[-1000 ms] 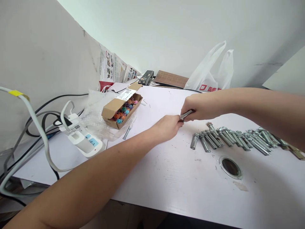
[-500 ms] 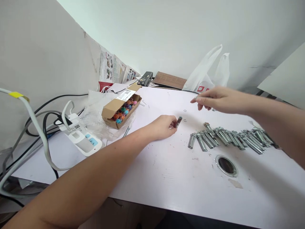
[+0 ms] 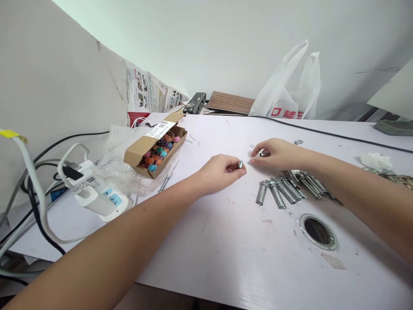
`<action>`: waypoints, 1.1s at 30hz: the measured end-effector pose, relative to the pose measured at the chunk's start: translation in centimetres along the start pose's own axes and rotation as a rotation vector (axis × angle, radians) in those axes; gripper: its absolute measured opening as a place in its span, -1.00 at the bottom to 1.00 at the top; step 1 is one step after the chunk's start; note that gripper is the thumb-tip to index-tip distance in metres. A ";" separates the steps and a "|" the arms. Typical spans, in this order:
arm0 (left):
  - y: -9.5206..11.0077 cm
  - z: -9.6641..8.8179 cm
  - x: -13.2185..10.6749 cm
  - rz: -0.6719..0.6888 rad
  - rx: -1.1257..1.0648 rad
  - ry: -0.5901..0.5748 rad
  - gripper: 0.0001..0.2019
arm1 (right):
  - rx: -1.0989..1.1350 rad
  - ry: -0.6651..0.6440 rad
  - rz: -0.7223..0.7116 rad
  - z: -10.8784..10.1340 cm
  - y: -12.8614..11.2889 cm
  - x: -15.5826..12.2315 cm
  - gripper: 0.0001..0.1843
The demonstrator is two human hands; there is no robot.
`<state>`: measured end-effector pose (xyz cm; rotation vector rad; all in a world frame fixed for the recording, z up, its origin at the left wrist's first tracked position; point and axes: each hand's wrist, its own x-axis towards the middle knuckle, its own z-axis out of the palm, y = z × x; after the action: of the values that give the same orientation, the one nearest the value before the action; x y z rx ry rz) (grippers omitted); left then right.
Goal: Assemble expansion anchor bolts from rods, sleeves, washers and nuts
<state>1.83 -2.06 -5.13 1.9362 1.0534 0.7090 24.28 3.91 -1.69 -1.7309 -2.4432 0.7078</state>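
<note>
My left hand (image 3: 222, 171) rests on the white table (image 3: 232, 241) with its fingers closed round a metal anchor bolt (image 3: 240, 164), whose end sticks out toward the right. My right hand (image 3: 274, 153) lies just right of it, fingers curled over a small metal piece (image 3: 264, 153) on the table. A row of several metal anchor bolts (image 3: 284, 189) lies beside my right forearm. A small washer (image 3: 252, 146) sits just beyond my right fingers.
An open cardboard box of coloured plugs (image 3: 158, 148) sits at the left on clear plastic wrap. A white power strip (image 3: 93, 193) with cables lies further left. A cable hole (image 3: 318, 231) is at the front right. A white plastic bag (image 3: 290, 97) stands at the back.
My right hand let go of the bolt, reached to the back right, then came down onto the table by a small metal piece. My left hand kept the bolt. The camera shifted.
</note>
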 end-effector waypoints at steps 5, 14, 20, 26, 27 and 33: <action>-0.2 0.0 0.2 -0.042 -0.065 -0.036 -0.70 | 0.005 -0.056 0.052 0.5 0.3 0.4 -0.64; -0.1 0.0 0.0 -0.060 -0.037 -0.032 -0.71 | 0.333 -0.062 -0.009 -1.2 -5.4 -2.8 -0.64; -0.3 0.0 0.0 -0.025 -0.020 -0.027 -0.71 | 0.260 -0.065 0.022 -1.0 -5.7 -3.7 -0.60; -0.8 0.2 0.2 0.010 -0.030 -0.017 -0.67 | 0.082 0.155 0.079 -2.9 -4.0 -1.9 -0.55; -0.9 0.2 0.3 0.017 -0.035 -0.018 -0.67 | 0.011 0.227 0.124 -3.3 -3.3 -1.1 -0.58; -1.3 0.3 0.4 0.007 -0.048 -0.017 -0.69 | -0.206 0.271 0.203 -5.2 3.6 2.0 -0.67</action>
<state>1.70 -1.42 -6.34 1.9025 1.0115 0.7143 28.35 8.39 1.04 -2.0171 -2.2449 0.2174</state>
